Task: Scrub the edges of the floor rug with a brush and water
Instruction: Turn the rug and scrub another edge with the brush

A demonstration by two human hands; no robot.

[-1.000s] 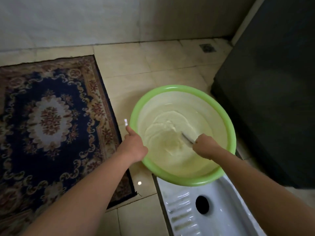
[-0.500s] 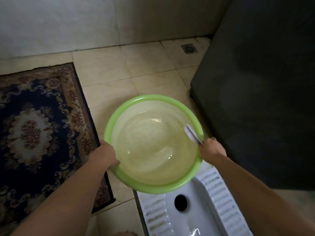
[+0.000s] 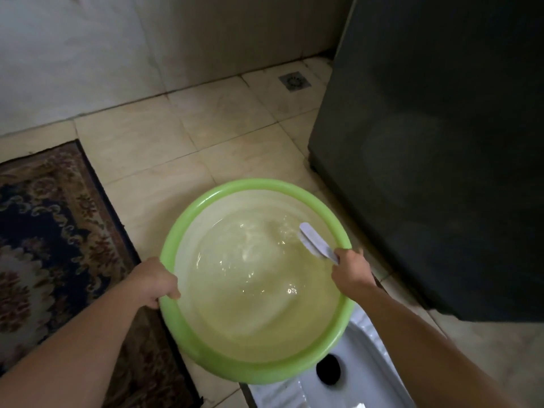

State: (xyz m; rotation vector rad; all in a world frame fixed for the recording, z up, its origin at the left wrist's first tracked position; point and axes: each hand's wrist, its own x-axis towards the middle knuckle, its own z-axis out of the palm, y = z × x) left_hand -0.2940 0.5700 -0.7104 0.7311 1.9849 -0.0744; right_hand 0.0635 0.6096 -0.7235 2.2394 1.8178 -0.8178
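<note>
In the head view, the left hand (image 3: 154, 282) grips the rim of the green basin (image 3: 172, 240), with the thumb over the edge. The right hand (image 3: 350, 270) is curled round the handle of the white brush (image 3: 313, 241), whose head points away from this hand, over the rippling water (image 3: 250, 278). Whether this hand also holds the rim, the view does not show. The rug (image 3: 59, 231) lies just left of the left hand and under its forearm. A white squat toilet (image 3: 371, 366) is below the right forearm. To do this step well, the person should probably keep the basin level, wet the bristles fully, then bring the brush to the near rug border without spilling.
</note>
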